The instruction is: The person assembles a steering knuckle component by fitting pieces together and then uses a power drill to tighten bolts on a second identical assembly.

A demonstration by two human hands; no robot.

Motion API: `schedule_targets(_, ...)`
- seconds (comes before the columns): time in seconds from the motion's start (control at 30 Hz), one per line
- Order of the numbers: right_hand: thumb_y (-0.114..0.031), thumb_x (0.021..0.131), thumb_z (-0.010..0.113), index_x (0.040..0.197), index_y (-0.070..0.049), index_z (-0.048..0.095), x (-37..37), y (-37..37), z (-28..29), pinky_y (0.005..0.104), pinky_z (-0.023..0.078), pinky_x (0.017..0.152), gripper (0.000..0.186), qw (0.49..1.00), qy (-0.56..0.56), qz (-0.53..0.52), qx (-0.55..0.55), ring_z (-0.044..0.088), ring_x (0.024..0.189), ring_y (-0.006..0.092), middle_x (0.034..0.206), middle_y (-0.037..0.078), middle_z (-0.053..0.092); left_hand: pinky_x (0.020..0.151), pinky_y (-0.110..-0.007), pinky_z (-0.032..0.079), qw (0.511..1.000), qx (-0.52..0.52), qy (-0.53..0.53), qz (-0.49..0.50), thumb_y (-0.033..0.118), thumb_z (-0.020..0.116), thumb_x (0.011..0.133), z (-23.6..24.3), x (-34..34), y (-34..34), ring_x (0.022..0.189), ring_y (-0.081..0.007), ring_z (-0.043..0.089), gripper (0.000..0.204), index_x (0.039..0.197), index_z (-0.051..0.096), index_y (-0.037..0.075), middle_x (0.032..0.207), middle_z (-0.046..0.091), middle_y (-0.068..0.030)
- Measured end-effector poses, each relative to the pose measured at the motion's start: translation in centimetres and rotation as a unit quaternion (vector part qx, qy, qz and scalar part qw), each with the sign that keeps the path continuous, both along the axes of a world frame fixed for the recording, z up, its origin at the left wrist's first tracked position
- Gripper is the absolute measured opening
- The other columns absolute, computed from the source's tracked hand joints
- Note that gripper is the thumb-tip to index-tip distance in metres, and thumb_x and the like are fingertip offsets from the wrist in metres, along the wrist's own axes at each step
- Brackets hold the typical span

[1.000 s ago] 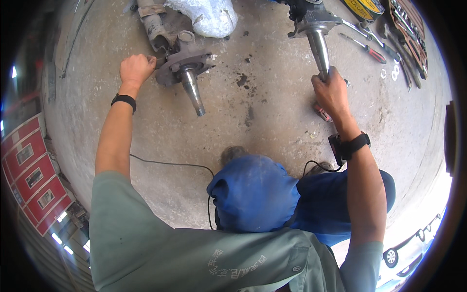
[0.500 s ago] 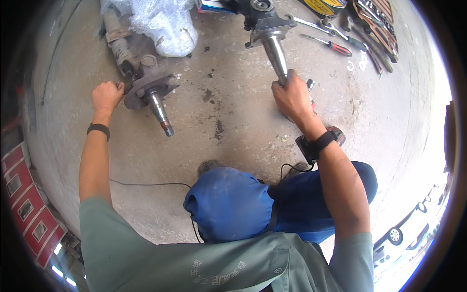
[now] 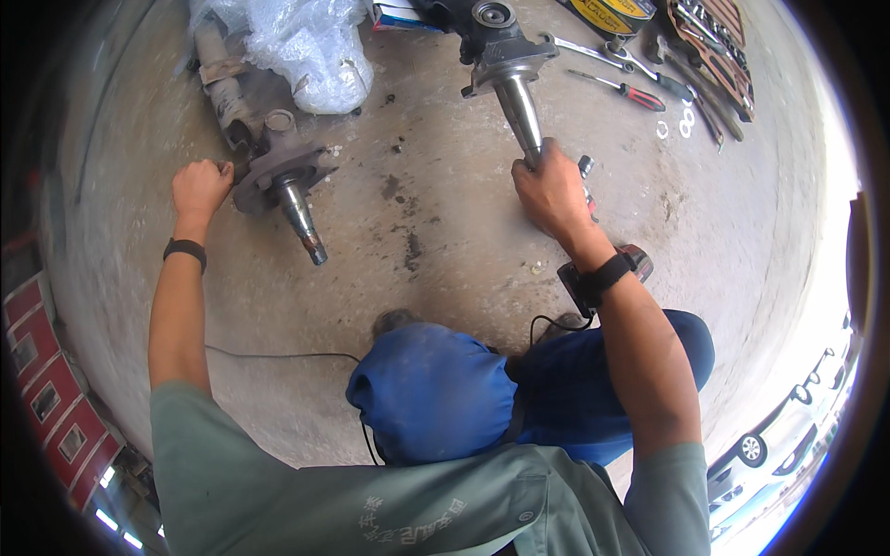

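On the concrete floor to the left lies a worn, rusty steering knuckle (image 3: 271, 167), its bare metal spindle pointing toward me. My left hand (image 3: 202, 190) is closed around a stub at its left side. A cleaner dark steering knuckle (image 3: 508, 56) lies to the right, with a shiny tapered spindle (image 3: 521, 113). My right hand (image 3: 553, 192) is wrapped round the near end of that spindle. Beneath my right wrist is a cordless power tool (image 3: 593, 273), partly hidden by my forearm.
Bubble-wrapped goods (image 3: 306, 51) lie beside a rusty axle tube (image 3: 222, 88). At the far right are a wrench (image 3: 593, 53), a screwdriver (image 3: 640, 96), white rings (image 3: 686, 122) and a socket set (image 3: 718, 56). A thin black cable (image 3: 278, 354) crosses the floor near my knees.
The whole view has shifted slightly. Both hands keep their grips, and neither knuckle visibly moves on the floor.
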State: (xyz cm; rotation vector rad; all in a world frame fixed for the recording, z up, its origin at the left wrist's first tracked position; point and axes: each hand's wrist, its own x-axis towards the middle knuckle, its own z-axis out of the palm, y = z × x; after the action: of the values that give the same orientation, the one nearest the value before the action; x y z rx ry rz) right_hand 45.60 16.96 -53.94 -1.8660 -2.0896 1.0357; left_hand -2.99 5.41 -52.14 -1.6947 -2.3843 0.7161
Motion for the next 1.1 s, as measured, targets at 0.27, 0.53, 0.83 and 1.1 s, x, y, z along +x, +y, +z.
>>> schedule_targets(0.27,-0.019,0.085,0.058,0.098,0.009,0.053,0.1,0.2,0.4,0.0537,0.049,0.076,0.032,1.000,0.011,-0.013,-0.023,0.062,0.084,0.0524,0.084,0.037,0.062,0.073,-0.043,0.055,1.000,-0.005,-0.001,0.030,0.044,0.058,0.084,-0.5,0.0,0.6,0.075,-0.0351,0.070,0.034,0.082,0.079,0.016,0.077,0.071,-0.0168)
schedule_targets(0.53,-0.020,0.086,0.059,0.098,0.007,0.053,-0.7,0.0,1.1,0.0485,0.051,0.070,0.030,1.000,-0.004,0.013,-0.007,0.065,0.077,0.0457,0.078,0.031,0.062,0.073,-0.042,0.056,0.999,0.005,-0.046,0.022,0.042,0.059,0.084,0.6,-0.2,0.0,0.073,-0.0348,0.069,0.031,0.081,0.079,0.018,0.077,0.071,-0.0168)
schedule_targets(0.83,-0.021,0.085,0.061,0.087,0.006,0.053,-1.7,0.5,2.4,0.0402,0.049,0.055,0.028,0.998,-0.007,-0.031,-0.056,0.063,0.056,0.0286,0.062,0.017,0.059,0.072,-0.042,0.054,0.999,0.009,-0.040,0.009,0.038,0.059,0.082,-0.1,-0.9,-0.1,0.071,-0.0341,0.068,0.030,0.072,0.076,0.015,0.073,0.070,-0.0157)
schedule_targets(1.1,-0.027,0.082,0.066,0.083,0.006,0.059,-2.8,2.6,0.9,0.0402,0.048,0.063,0.033,0.994,-0.049,-0.092,-0.046,0.060,0.061,0.0263,0.065,0.017,0.060,0.074,-0.038,0.051,0.997,0.048,-0.044,-0.031,0.036,0.057,0.082,-1.0,-1.4,-0.5,0.070,-0.0271,0.068,0.030,0.066,0.075,0.018,0.069,0.070,-0.0091)
